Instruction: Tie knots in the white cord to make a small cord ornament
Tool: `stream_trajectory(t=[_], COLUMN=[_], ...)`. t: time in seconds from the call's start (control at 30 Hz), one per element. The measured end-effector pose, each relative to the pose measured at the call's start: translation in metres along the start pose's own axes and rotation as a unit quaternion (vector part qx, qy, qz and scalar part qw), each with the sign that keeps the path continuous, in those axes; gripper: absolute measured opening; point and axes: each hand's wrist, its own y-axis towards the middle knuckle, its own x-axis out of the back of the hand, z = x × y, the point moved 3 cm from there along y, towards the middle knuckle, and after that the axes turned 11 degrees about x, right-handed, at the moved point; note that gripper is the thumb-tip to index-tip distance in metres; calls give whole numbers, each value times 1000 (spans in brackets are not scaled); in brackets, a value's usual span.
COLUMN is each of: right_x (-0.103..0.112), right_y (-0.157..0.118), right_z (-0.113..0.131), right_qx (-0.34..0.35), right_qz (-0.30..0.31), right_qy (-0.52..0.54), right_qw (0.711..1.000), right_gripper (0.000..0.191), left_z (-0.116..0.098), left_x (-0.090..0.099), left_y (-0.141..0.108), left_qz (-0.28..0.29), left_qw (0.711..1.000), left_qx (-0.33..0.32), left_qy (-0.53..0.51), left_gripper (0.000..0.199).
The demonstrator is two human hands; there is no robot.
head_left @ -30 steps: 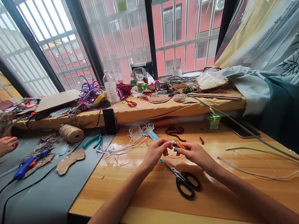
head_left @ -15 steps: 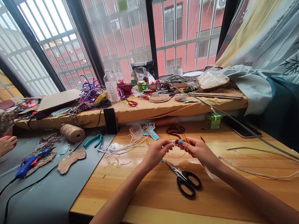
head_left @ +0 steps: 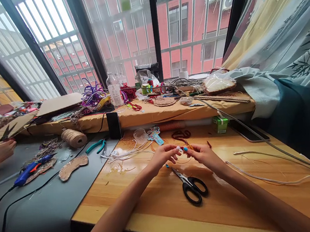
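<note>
Hands (head_left: pixel 183 154) pinch thin brown cord (head_left: pixel 189 146).

We find nothing here that we can read. The water bottle (head_left: pixel 114 89) on the sill carries a pale label, but its print is too small and blurred for us to make out a word. The green carton (head_left: pixel 220 124) at the back of the wooden table (head_left: pixel 160 202) shows light patches on its face, yet no letters or numbers that we can tell. The patterned blue card (head_left: pixel 154 134) near the clear cup bears coloured marks that we cannot resolve into text. The dark phone (head_left: pixel 113 125) leaning against the sill shows us no sign or brand.
</note>
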Motion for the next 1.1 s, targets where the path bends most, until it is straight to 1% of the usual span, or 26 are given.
stream_trajectory(t=[0.13,0.23,0.37,0.53,0.6,0.7,0.87,1.0,1.1], right_x=[1,2,2,-1,-1,0,-4,-7,-7], right_y=[0,0,0,0,0,0,-2,-3,-3], right_z=[1,2,3,-2,-3,-1,5,8,8], right_qx=[-4,-1,6,-44,-49,-38,-19,-6,10], right_qz=[-5,-9,-2,13,15,27,68,58,36], right_qy=[-2,-4,5,80,91,78,71,54,18], right_qw=[1000,1000,1000,996,994,996,995,997,999], right_gripper=[29,27,28,32,31,30,29,28,25], left_z=[1,1,2,4,5,4,1,0,0], left_x=[-1,-2,-2,1,1,0,-2,-5,-7], left_y=[1,1,0,2,2,1,-1,-2,-2], left_qz=[19,20,10,-20,-21,-19,-21,-9,-18], left_qw=[999,998,1000,1000,1000,1000,999,999,998], left_qx=[13,20,7,-9,-9,-9,-24,-38,-51], left_qy=[-42,-58,-25,-5,-6,-9,-8,6,35], left_gripper=[35,39,40,39,39,38,36,34,34])
